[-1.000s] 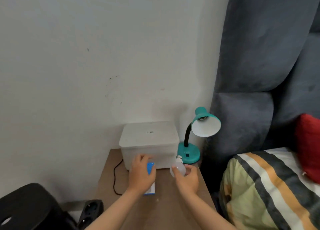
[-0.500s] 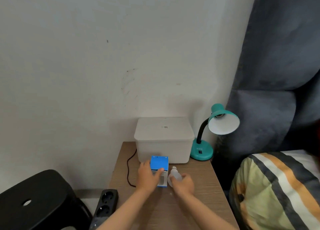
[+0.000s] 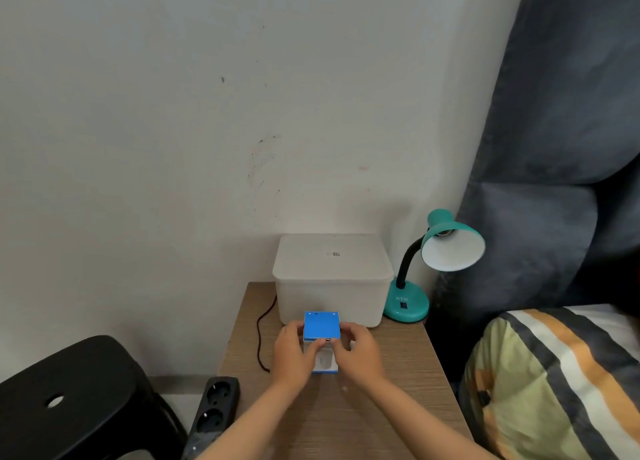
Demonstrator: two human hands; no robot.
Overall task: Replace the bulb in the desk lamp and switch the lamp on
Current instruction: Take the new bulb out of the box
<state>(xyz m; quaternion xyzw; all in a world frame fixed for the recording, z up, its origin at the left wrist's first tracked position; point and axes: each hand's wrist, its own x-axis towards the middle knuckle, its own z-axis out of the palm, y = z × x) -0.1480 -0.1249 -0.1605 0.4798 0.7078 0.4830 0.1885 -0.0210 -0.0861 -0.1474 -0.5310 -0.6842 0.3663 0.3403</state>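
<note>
1. Half a second ago your right hand (image 3: 356,350) was holding a bare white bulb just beside the blue-and-white bulb box (image 3: 321,340). That bulb is no longer visible, and both hands have closed in on the box.
2. Judging from this, the removed bulb is out of the way, though you cannot tell whether it went into the box or lies hidden behind your right hand. The lamp's socket looks empty, so fitting a bulb and switching on are still ahead.
3. Your left hand (image 3: 292,352) wraps the box's left side, grip clenched on it, thumb across the front. Your right hand holds the right side, fingertips pinching at the top front edge where the blue lid flap meets the white face.
4. The box stands upright on the tabletop (image 3: 398,373), long axis vertical, blue lid up, touching or just short of the white storage bin (image 3: 332,279) behind it.
5. The desk lamp (image 3: 446,248) stands at the tabletop's back right corner, just beside the bin. Its neck arcs up and over, and the shade opens forward and slightly down toward you.
</note>
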